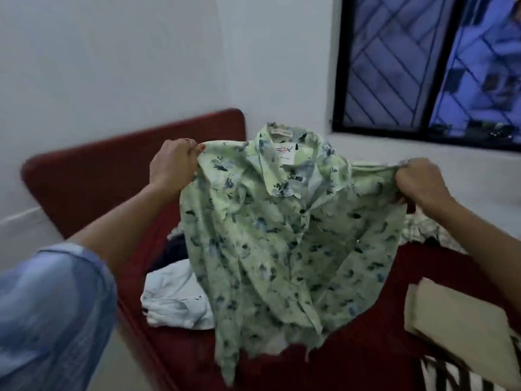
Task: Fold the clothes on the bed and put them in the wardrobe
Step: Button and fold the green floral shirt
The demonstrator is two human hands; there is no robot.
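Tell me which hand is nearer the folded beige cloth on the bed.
Right. The right hand grips the floral shirt above the beige cloth; the left hand holds the shirt's far shoulder.

A white tag [287, 155] sewn inside the collar of the pale green floral shirt [282, 235] carries large letters that look like "FOX", dark with a red part; blur makes the first letter uncertain. A thin red line of small print below them is too small to read. Above it, at the collar's top edge, a narrow beige woven label [282, 133] bears a row of reddish lettering, also too blurred to make out.
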